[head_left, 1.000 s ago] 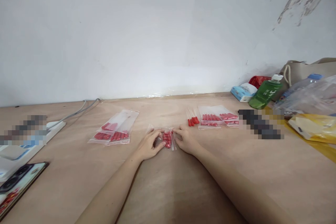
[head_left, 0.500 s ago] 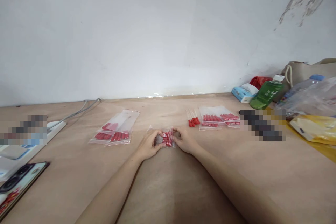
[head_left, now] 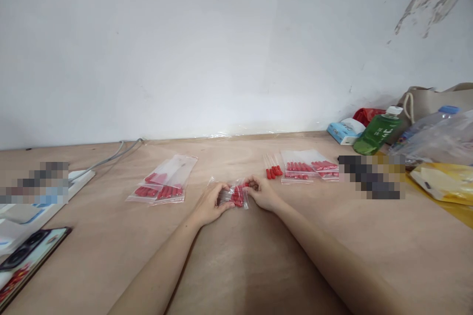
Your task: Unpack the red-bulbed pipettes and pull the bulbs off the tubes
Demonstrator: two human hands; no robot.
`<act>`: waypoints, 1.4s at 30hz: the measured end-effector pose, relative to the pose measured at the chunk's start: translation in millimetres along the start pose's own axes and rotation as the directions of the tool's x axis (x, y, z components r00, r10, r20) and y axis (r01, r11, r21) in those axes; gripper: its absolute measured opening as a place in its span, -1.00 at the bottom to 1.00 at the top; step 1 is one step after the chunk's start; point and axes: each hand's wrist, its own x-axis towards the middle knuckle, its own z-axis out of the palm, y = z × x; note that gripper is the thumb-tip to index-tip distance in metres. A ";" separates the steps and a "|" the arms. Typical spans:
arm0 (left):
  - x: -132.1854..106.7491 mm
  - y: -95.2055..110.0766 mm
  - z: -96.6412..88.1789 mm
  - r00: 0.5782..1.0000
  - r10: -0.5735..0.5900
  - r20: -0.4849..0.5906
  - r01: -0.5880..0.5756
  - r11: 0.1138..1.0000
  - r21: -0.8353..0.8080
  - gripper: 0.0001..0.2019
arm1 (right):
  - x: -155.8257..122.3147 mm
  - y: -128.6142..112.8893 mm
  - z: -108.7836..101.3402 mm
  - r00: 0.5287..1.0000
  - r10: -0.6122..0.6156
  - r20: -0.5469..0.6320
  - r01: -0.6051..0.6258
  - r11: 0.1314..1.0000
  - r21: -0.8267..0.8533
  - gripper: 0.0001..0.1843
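Note:
Low over the middle of the table is a clear plastic bag [head_left: 239, 198] with red-ended sticks inside. My left hand [head_left: 212, 204] is closed around its left side, thumb along the near edge. At the right edge, my right hand [head_left: 261, 193] pinches the bag with thumb and curled fingers. Several loose red-tipped sticks [head_left: 273, 172] lie beyond the right hand. Beside them rest filled zip bags [head_left: 299, 170] of the same red pieces. To the left of my left hand, more filled zip bags [head_left: 162, 189] overlap in a pile.
A phone [head_left: 31, 261] and a white power strip [head_left: 81, 182] with grey cables are at the left. Along the right stand a green bottle [head_left: 379, 130], a blue tissue pack [head_left: 343, 133] and plastic bags [head_left: 439, 138]. A white wall [head_left: 221, 49] rises behind the table.
My right hand has shifted slightly, its fingers now at the bag's right edge. The bag's right edge stands out more clearly. My left hand stays in place.

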 end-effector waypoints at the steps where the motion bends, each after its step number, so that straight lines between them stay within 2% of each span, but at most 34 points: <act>1: 0.0 -0.1 -0.3 1.000 -0.002 -0.002 0.002 1.000 0.000 -0.65 | 1.0 -1.9 -4.6 1.000 0.023 0.002 -0.023 0.999 0.027 -0.91; 4: 0.3 -0.8 -0.5 1.000 -0.008 -0.023 0.008 1.000 -0.006 -0.59 | 5.3 -8.9 -28.6 0.983 0.168 0.072 -0.177 0.974 0.140 -0.87; 6: 0.7 -1.6 0.0 0.999 -0.003 -0.035 0.003 1.000 -0.006 -0.58 | 8.7 -14.1 -52.4 0.975 0.209 0.077 -0.220 0.956 0.193 -0.82; 10: 1.8 -2.4 1.0 0.999 0.015 -0.042 -0.015 1.000 0.010 -0.57 | 13.6 -23.7 -100.1 0.969 0.212 -0.127 -0.171 0.946 0.276 -0.75; 12: 2.2 -2.3 1.3 0.999 0.022 -0.045 -0.021 1.000 0.016 -0.58 | 15.1 -26.4 -111.6 0.959 0.141 -0.247 -0.083 0.970 0.229 -0.73; 15: 2.3 -2.0 1.6 0.999 0.023 -0.040 -0.022 0.999 0.024 -0.59 | 17.4 -24.1 -105.7 0.911 -0.071 -0.406 0.086 0.996 0.020 -0.75; 17: 2.2 -1.9 1.7 0.999 0.020 -0.033 -0.019 0.999 0.030 -0.59 | 18.7 -17.8 -91.3 0.872 -0.235 -0.429 0.157 0.965 -0.209 -0.80; 19: 2.3 -1.8 1.8 0.999 0.020 -0.032 -0.019 0.999 0.032 -0.59 | 19.2 -9.1 -76.2 0.859 -0.387 -0.335 0.214 0.867 -0.451 -0.82; 21: 2.5 -1.5 1.7 0.999 0.025 -0.035 -0.023 0.999 0.032 -0.59 | 19.1 0.2 -65.2 0.860 -0.479 -0.176 0.280 0.732 -0.621 -0.80; 24: 2.9 -0.8 1.5 0.999 0.034 -0.035 -0.033 0.999 0.035 -0.60 | 18.0 11.4 -58.8 0.878 -0.478 0.022 0.331 0.573 -0.750 -0.77; 27: 3.1 -0.1 1.3 0.999 0.037 -0.037 -0.036 0.999 0.035 -0.61 | 17.2 17.3 -59.2 0.898 -0.427 0.104 0.324 0.484 -0.813 -0.77; 35: 2.8 0.2 1.0 0.999 0.040 -0.035 -0.040 0.999 0.025 -0.61 | 13.0 16.6 -58.9 0.911 -0.392 0.126 0.292 0.401 -0.868 -0.85; 42: 3.0 -0.1 1.6 0.998 0.038 -0.052 -0.036 0.999 0.036 -0.61 | 9.2 7.9 -52.3 0.877 -0.471 0.098 0.272 0.318 -0.908 -0.82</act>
